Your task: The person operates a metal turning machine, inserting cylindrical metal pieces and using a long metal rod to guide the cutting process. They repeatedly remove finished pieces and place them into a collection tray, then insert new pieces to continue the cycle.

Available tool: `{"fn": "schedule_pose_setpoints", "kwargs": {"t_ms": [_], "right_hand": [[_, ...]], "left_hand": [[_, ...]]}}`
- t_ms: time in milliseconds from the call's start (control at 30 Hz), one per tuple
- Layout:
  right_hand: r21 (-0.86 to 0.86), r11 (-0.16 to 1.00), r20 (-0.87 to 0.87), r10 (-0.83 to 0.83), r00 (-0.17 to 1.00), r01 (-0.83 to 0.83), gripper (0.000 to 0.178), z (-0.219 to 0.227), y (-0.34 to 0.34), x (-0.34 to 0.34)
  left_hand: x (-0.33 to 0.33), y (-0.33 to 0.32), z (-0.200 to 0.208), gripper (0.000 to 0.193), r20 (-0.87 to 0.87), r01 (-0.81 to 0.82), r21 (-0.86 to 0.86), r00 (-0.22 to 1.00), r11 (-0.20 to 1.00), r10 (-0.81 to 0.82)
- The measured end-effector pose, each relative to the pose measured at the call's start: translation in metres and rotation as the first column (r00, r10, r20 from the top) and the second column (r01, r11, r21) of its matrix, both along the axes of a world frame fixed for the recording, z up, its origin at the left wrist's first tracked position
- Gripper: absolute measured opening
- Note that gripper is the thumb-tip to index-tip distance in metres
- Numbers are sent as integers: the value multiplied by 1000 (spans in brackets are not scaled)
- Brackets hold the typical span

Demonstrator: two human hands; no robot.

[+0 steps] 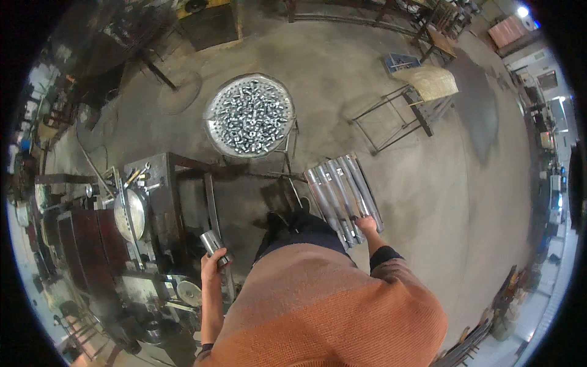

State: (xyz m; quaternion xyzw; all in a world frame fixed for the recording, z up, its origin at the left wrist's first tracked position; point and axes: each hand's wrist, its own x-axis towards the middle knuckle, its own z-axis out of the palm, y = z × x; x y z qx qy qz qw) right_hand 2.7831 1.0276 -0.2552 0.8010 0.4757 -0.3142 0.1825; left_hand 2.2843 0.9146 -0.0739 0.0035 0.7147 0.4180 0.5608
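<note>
My left hand (212,264) is closed round a shiny metal cylinder (211,241), held tilted beside the machine on the left. Out to the right, my right hand (367,225) reaches down to the near part of a slatted metal rack (318,194). Long grey grooves or bars run along this rack, with short metal pieces (349,237) at its near end. The right fingers are bent together at one groove; what they grip is too small to make out. Ahead stands a round metal tray (211,129) heaped with small shiny metal parts (252,115).
A dark machine (162,183) with wrenches (136,174) on top and a round metal disc (129,214) stands at the left. Farther right are a metal-framed stool (428,82) with a pale cover and a blue crate (402,62). Long rods (468,345) lie at the lower right.
</note>
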Motion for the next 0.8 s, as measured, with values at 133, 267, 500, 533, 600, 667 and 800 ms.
{"fn": "schedule_pose_setpoints", "kwargs": {"t_ms": [133, 267, 500, 533, 600, 667, 800], "right_hand": [[-91, 986, -88, 133, 987, -141, 45, -13, 33, 20], [-63, 998, -157, -32, 987, 22, 45, 15, 61, 9], [16, 1000, -225, 17, 974, -14, 43, 2, 25, -3], [24, 1000, -251, 25, 968, -20, 46, -10, 19, -2], [198, 980, -304, 50, 951, 12, 39, -27, 10, -5], [157, 986, -330, -6, 944, 61, 41, -50, 11, -8], [539, 719, -282, 645, 710, -439, 23, -154, 8, 12]], "left_hand": [[23, 24, 15, 26, 16, 38, 5, 999, 999, -38], [37, 49, 28, 27, -23, 79, -114, 996, 990, -82], [64, 105, 46, 40, -72, 249, -55, 965, 967, -253], [68, 110, 47, 41, -49, 243, -52, 968, 969, -246], [78, 113, 51, 38, -83, 262, -82, 960, 962, -268], [83, 112, 55, 37, -107, 267, -107, 955, 958, -278], [93, 110, 60, 36, -62, 276, -108, 957, 955, -283]]}}
